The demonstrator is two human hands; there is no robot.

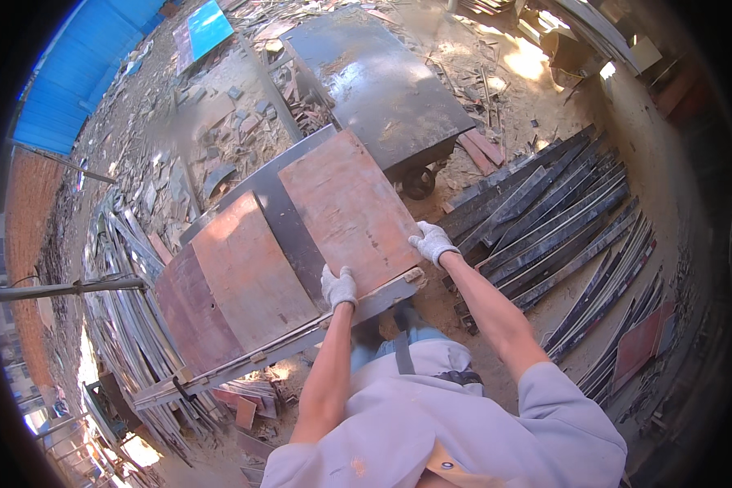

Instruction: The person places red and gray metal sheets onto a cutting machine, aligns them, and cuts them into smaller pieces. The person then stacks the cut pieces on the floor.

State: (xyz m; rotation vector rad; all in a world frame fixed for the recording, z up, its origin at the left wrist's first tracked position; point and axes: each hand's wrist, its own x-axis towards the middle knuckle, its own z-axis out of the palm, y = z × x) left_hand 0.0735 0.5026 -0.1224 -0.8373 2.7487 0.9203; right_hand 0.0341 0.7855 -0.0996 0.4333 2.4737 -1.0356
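Left hand (pixel 339 288), right hand (pixel 433 243) outstretched, gripping board (pixel 351 207).

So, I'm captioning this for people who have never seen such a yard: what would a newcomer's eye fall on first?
Probably the reddish board in the middle, with the gloved left hand at its near edge and the gloved right hand at its right edge. Next might come the dark wheeled platform just beyond it, then the bright blue wall at the upper left.
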